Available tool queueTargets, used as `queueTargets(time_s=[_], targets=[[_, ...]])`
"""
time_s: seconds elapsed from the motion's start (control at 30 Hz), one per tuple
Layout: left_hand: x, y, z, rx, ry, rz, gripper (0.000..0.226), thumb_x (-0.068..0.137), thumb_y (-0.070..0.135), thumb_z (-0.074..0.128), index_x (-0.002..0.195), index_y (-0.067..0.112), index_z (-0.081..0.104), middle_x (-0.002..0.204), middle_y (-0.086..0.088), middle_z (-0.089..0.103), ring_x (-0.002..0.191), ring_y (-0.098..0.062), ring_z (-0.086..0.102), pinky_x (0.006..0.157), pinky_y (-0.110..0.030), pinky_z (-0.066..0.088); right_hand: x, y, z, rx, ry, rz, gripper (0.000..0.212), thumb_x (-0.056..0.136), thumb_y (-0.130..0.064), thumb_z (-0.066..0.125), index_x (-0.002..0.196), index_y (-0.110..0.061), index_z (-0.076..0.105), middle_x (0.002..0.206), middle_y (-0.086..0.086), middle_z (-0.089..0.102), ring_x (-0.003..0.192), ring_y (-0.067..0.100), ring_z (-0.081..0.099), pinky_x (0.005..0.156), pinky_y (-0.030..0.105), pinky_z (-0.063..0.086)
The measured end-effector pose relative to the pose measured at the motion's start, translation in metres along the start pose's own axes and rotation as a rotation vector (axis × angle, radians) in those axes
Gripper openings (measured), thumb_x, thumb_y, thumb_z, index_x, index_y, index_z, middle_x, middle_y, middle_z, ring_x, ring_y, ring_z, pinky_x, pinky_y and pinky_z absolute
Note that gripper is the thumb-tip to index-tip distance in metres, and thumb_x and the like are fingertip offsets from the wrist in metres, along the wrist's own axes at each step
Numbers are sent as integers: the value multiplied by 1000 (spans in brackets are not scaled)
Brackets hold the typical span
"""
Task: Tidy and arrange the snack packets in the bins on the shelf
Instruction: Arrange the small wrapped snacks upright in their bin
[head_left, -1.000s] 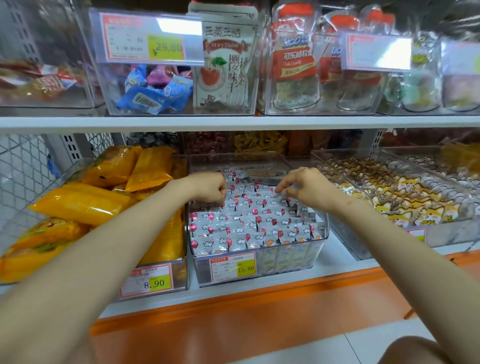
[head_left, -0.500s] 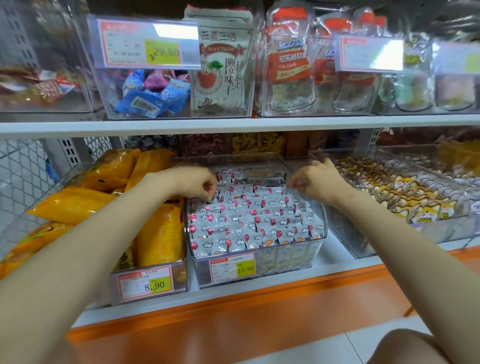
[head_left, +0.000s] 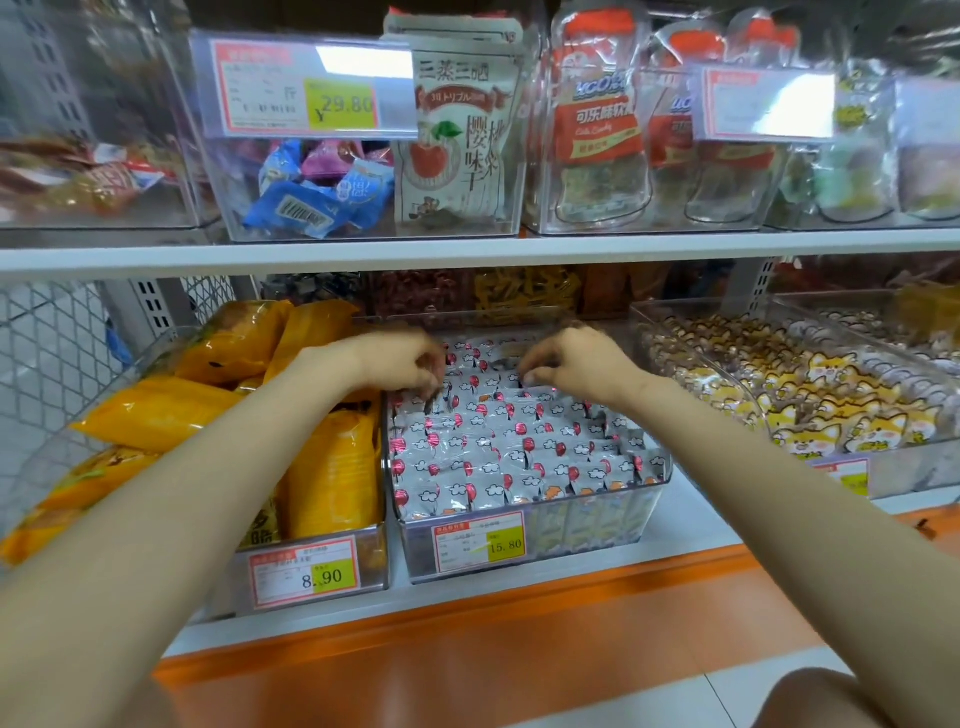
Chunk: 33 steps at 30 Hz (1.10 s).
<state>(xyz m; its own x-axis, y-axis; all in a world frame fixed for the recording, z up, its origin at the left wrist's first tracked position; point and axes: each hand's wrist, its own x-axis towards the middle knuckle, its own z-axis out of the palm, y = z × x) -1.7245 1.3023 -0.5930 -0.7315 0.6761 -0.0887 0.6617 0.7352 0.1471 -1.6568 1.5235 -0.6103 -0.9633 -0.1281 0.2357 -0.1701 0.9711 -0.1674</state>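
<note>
A: So, what sits at the left end of the lower shelf (head_left: 696, 525)?

B: A clear bin (head_left: 375, 558) of yellow bags (head_left: 332, 467). Some bags stand upright, and others lie loose over the bin's left rim. An 8.90 tag (head_left: 304, 571) is on its front wall.

A: And the left hand?

B: The left hand (head_left: 400, 364) is at the back left corner of the middle bin (head_left: 597, 525), with its forearm crossing the yellow bags. Its fingers are curled down, tips among the small grey packets (head_left: 519, 452). Blur hides whether they pinch one.

A: Where are those packets?

B: They fill the middle bin in upright rows from front wall to back, behind a 15.80 tag (head_left: 478, 540).

A: The right hand?

B: The right hand (head_left: 576, 364) is also at the back rows, right of centre. Its fingers are bent, and the thumb and fingertips touch the packet tops. I cannot tell if it holds any.

A: Further right?

B: There are fox packets (head_left: 810, 415) in another clear bin, just beside the middle one and angled on the shelf.
</note>
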Motion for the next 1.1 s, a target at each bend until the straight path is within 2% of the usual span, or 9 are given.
queueTargets(time_s=[0.1, 0.27, 0.43, 0.53, 0.7, 0.83, 0.9, 0.97, 1.1], targets=[[5, -9, 1, 62, 214, -25, 14, 88, 25, 62, 101, 22, 61, 106, 2, 64, 93, -16, 57, 83, -32, 50, 17, -20, 8, 46, -82, 17, 20, 86, -37, 64, 100, -24, 73, 99, -5, 71, 91, 14, 61, 77, 27, 48], [9, -12, 7, 48, 135, -21, 18, 84, 25, 67, 100, 20, 62, 107, 0, 63, 92, -16, 56, 82, -30, 48, 36, -37, 26, 45, -235, 86, 37, 79, -53, 66, 88, -18, 72, 85, 0, 71, 82, 17, 63, 68, 27, 45], [15, -11, 6, 4, 19, 48, 26, 83, 17, 68, 109, 17, 63, 113, 0, 63, 102, -18, 57, 91, -34, 46, 44, -43, 33, 41, -226, 37, 13, 85, -30, 65, 86, -19, 72, 91, 0, 72, 76, 13, 58, 63, 23, 42], [17, -12, 10, -48, -121, 44, 25, 85, 12, 64, 109, 17, 62, 112, -3, 62, 100, -19, 56, 88, -33, 46, 44, -43, 29, 146, -183, 35, 10, 85, -23, 65, 88, -15, 71, 83, -1, 69, 68, 11, 55, 60, 24, 42], [19, -5, 11, -112, -19, 10, 21, 89, 15, 61, 109, 12, 60, 99, 0, 59, 88, -15, 54, 73, -25, 43, 45, -32, 7, 453, -5, 53, 7, 78, -17, 76, 77, -13, 70, 75, -4, 65, 72, 11, 57, 68, 24, 44], [19, -5, 13, -139, -72, 2, 23, 85, 13, 66, 107, 13, 61, 108, -5, 63, 97, -21, 59, 82, -31, 48, 38, -32, 5, 539, 8, 54, 6, 85, -9, 66, 84, -8, 60, 84, 9, 65, 72, 15, 57, 57, 14, 41], [18, -4, 15, -63, -122, 1, 25, 85, 12, 64, 110, 16, 62, 110, -3, 60, 97, -20, 55, 79, -29, 45, 35, -31, 8, 608, -18, 27, 16, 89, -6, 61, 79, -13, 51, 75, 11, 62, 62, 18, 59, 50, 19, 41], [19, -1, 17, -43, -110, -1, 25, 85, 13, 63, 110, 17, 62, 107, -3, 58, 90, -17, 53, 75, -28, 43, 32, -29, 13, 635, -61, -1, 21, 90, -4, 58, 76, -15, 47, 67, 5, 59, 52, 13, 60, 53, 28, 43], [20, 7, 18, -308, -11, -32, 16, 85, 20, 65, 99, 13, 61, 96, -5, 65, 80, -14, 57, 75, -29, 47, 30, -26, 21, 655, -89, -1, 18, 90, -3, 58, 78, -14, 49, 71, 4, 59, 57, 21, 60, 63, 39, 44]])
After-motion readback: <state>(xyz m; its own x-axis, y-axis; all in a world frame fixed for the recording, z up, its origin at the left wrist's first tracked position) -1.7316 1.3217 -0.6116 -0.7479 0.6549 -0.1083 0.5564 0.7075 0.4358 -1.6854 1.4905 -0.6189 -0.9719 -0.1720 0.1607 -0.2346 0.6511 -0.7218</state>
